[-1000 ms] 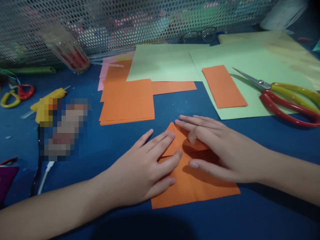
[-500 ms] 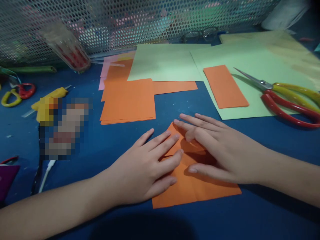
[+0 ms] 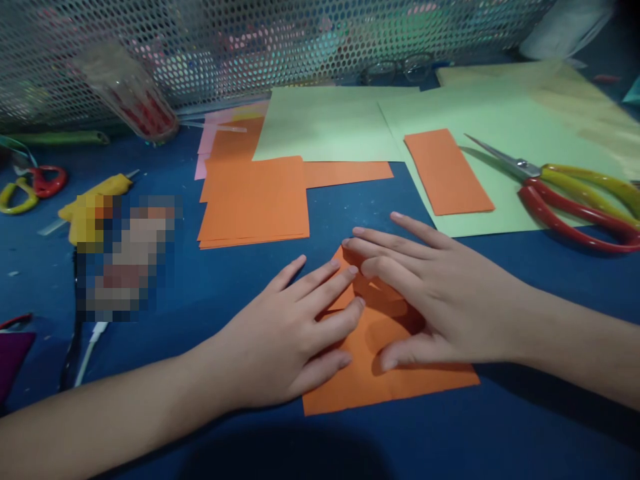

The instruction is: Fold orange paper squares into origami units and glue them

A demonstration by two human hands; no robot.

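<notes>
An orange sheet of paper (image 3: 350, 387) lies on the blue table in front of me, with corners folded in toward a point at its far end. My left hand (image 3: 305, 333) rests flat over its left side, fingers spread and touching the folded flap. Across the right fold lies my right hand (image 3: 430, 293), its fingers stretched and apart, fingertips near the pointed tip. Part of the paper is hidden beneath both hands. Beyond the left hand sits a stack of orange paper squares (image 3: 255, 200).
Red-and-yellow scissors (image 3: 530, 177) and an orange paper rectangle (image 3: 449, 172) lie on light green sheets (image 3: 340, 123). At left are a yellow glue gun (image 3: 85, 213), a blurred-out object, a white cable (image 3: 90, 350) and smaller scissors (image 3: 37, 183). A clear jar (image 3: 135, 100) leans by the perforated metal screen (image 3: 225, 47).
My right hand's fingers have spread wider, and its thumb has bent and shifted slightly toward me. The left hand stays in place on the paper. The view has shifted slightly.
</notes>
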